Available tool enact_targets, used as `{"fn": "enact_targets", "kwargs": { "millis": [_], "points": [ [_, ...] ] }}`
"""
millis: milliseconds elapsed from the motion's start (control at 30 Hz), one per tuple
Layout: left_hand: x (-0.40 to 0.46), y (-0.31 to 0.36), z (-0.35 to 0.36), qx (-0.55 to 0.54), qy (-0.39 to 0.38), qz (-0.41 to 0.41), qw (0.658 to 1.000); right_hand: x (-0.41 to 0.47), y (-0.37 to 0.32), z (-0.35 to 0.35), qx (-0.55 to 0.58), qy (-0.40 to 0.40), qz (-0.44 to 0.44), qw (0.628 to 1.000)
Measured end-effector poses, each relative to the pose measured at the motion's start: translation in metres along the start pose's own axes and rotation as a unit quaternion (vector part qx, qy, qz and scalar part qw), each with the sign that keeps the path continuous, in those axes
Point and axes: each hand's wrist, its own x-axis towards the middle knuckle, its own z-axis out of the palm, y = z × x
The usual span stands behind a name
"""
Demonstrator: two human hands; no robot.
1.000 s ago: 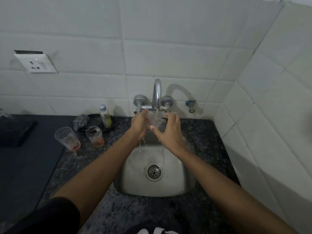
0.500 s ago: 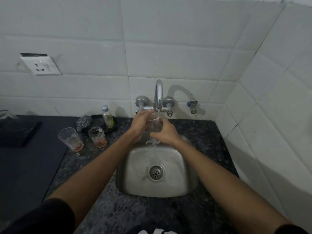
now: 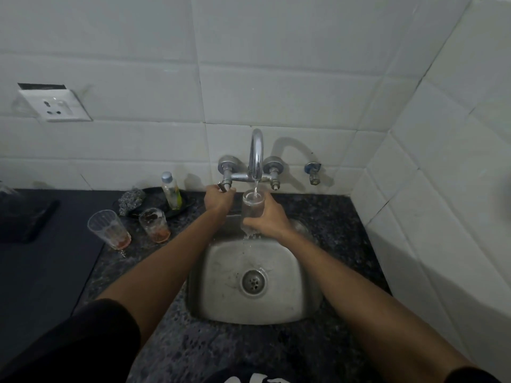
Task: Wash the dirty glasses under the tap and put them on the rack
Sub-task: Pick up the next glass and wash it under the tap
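Note:
My right hand (image 3: 269, 221) grips a clear glass (image 3: 252, 207) upright under the chrome tap (image 3: 256, 154), and a thin stream of water runs into it and spills over into the steel sink (image 3: 287, 275). My left hand (image 3: 218, 200) grips the tap's left handle (image 3: 222, 186). Two dirty glasses with reddish dregs stand on the counter to the left: a taller one (image 3: 109, 229) and a shorter one (image 3: 154, 225). No rack is in view.
A small soap bottle (image 3: 171, 190) and a steel scrubber (image 3: 131, 201) sit on a dark dish by the wall. A dark mat (image 3: 41, 272) covers the counter's left part. Tiled walls close in behind and on the right. A socket (image 3: 55, 105) is on the wall.
My left hand has let go of the glass and moved up to the tap's left handle. My right hand alone now holds the glass upright under the stream.

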Motion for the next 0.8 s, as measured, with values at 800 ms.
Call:
{"fn": "enact_targets", "kwargs": {
  "millis": [800],
  "points": [
    [-0.011,0.009,-0.003,0.262,-0.001,0.185,0.947,-0.002,0.000,-0.007,0.018,0.032,-0.058,0.998]
  ]
}}
